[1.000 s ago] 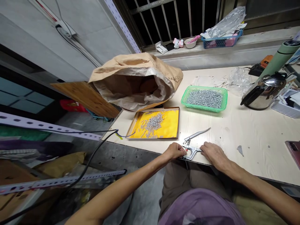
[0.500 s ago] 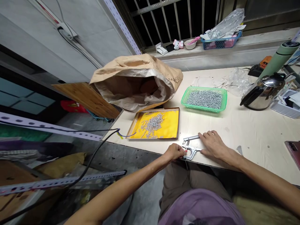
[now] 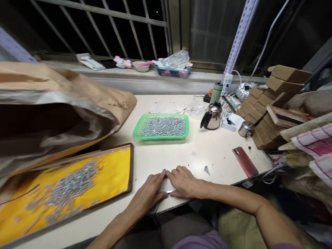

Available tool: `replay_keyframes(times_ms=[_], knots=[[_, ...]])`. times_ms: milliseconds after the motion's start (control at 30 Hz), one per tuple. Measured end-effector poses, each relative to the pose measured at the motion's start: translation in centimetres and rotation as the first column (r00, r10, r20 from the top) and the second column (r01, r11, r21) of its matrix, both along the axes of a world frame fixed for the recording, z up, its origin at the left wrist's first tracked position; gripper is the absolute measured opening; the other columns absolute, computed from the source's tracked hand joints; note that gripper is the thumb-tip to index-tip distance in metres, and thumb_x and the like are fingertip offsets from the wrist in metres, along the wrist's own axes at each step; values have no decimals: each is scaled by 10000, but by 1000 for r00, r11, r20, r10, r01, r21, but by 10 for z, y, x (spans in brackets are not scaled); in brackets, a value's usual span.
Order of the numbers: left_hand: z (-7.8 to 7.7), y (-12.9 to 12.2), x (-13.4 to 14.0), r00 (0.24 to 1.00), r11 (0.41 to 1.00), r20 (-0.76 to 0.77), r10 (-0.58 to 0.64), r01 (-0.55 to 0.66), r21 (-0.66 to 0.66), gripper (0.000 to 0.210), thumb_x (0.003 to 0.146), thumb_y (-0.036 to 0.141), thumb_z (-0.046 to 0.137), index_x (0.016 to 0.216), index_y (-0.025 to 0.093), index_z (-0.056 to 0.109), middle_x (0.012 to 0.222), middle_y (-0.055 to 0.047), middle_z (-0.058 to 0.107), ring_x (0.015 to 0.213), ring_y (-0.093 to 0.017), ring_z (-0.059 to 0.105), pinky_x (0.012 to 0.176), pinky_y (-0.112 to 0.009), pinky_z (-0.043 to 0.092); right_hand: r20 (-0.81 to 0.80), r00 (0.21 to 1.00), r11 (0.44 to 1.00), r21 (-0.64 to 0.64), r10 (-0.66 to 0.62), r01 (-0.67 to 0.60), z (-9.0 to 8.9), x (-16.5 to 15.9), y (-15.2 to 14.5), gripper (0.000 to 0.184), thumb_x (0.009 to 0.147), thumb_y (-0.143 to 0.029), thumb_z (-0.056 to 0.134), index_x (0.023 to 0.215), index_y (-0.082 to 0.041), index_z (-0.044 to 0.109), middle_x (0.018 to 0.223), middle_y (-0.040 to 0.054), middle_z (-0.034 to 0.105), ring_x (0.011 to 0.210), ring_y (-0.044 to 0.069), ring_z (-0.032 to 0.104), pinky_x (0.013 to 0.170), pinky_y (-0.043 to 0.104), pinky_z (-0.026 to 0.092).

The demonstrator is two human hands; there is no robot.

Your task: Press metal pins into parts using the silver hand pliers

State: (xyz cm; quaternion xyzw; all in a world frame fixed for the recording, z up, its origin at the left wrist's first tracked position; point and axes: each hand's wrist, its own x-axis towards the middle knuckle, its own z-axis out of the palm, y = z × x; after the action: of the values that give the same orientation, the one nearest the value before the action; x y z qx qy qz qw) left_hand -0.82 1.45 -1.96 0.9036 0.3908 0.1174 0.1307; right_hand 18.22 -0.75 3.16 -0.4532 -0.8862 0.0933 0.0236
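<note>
My left hand (image 3: 150,190) and my right hand (image 3: 183,182) meet at the front edge of the table. Between them shows a thin strip of a silver metal hand tool (image 3: 168,191); the hands cover most of it. The fingers of my left hand are closed about its left part, and those of my right hand are bent round its handles. To the left, small metal pins (image 3: 74,183) lie heaped on yellow lining in a shallow tray (image 3: 131,169). Many similar metal pieces (image 3: 166,126) fill a green plastic basket (image 3: 140,131) beyond my hands.
A big paper sack (image 3: 103,100) gapes open behind the tray. Farther right stand a steel kettle (image 3: 214,116), a green flask (image 3: 216,92) and a steel cup (image 3: 246,129). A red phone (image 3: 245,162) lies near the right edge, before stacked cardboard boxes (image 3: 269,97).
The view has swung to the right, bringing the boxes and whole phone in. My left hand has moved from the tool's red-marked end up close against my right hand, covering the tool.
</note>
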Motion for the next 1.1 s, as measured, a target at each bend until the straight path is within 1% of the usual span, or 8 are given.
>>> replay_keyframes(times_ms=[133, 400, 500, 633, 733, 900, 1000, 1100], knots=[[-6, 6, -4, 997, 999, -72, -40, 40, 3, 517, 770, 252, 590, 1267, 174, 473, 1124, -117, 615, 1013, -268, 575, 873, -386, 494, 91, 996, 998, -60, 6, -1, 13, 2, 1, 624, 748, -439, 689, 1157, -11, 489, 1029, 169, 589, 914, 262, 498, 769, 375, 454], [16, -1, 5, 987, 996, -140, -82, 79, -30, 394, 821, 232, 561, 1204, 158, 508, 1096, -112, 593, 989, -247, 551, 844, -367, 488, 127, 990, 996, -52, -65, 72, 19, -5, -8, 462, 831, -380, 606, 1105, -14, 541, 1018, 169, 587, 942, 272, 499, 788, 389, 437], [27, -7, 11, 980, 996, -189, -60, 46, -77, 287, 858, 243, 544, 1130, 153, 537, 1036, -104, 594, 950, -240, 545, 802, -365, 484, 136, 987, 990, -96, -87, 101, 13, -6, -3, 385, 823, -332, 637, 1079, -53, 572, 989, 141, 603, 937, 251, 515, 795, 360, 425], [35, -8, 20, 974, 992, -223, 35, -61, -114, 90, 888, 222, 515, 912, 163, 578, 916, -81, 585, 926, -231, 542, 762, -346, 472, 127, 990, 988, -133, -66, 83, 1, -10, 7, 132, 883, -233, 560, 944, -134, 623, 879, 79, 614, 861, 202, 540, 768, 320, 410], [35, -6, 22, 973, 986, -215, 83, -112, -125, 85, 888, 226, 525, 870, 163, 578, 885, -77, 592, 935, -233, 546, 750, -337, 475, 133, 989, 991, -113, -58, 73, 0, -10, 8, 129, 906, -189, 506, 915, -153, 630, 845, 66, 611, 836, 194, 546, 754, 312, 405], [21, -22, 18, 981, 985, -99, 169, -172, -27, 222, 878, 231, 539, 1081, 142, 550, 1112, -131, 602, 1061, -259, 545, 867, -397, 477, 68, 998, 994, -105, -1, 8, 7, 5, 16, 312, 842, -324, 618, 1101, -152, 588, 959, 88, 608, 896, 215, 536, 775, 317, 413], [3, -47, 21, 984, 981, 15, 176, -176, 79, 304, 903, 146, 451, 1201, 125, 505, 1309, -171, 515, 1244, -265, 460, 1003, -424, 411, -14, 999, 989, -144, 40, -41, 4, 16, 29, 231, 901, -301, 525, 1068, -166, 609, 951, 76, 615, 892, 192, 539, 785, 297, 404], [-9, -69, 32, 987, 983, 97, 125, -137, 126, 312, 933, 156, 384, 1221, 150, 504, 1309, -146, 534, 1273, -250, 449, 1042, -438, 385, -2, 1000, 995, -96, -25, 25, 2, 16, 45, 192, 918, -219, 470, 984, -167, 642, 925, 73, 626, 895, 190, 536, 782, 301, 384]])
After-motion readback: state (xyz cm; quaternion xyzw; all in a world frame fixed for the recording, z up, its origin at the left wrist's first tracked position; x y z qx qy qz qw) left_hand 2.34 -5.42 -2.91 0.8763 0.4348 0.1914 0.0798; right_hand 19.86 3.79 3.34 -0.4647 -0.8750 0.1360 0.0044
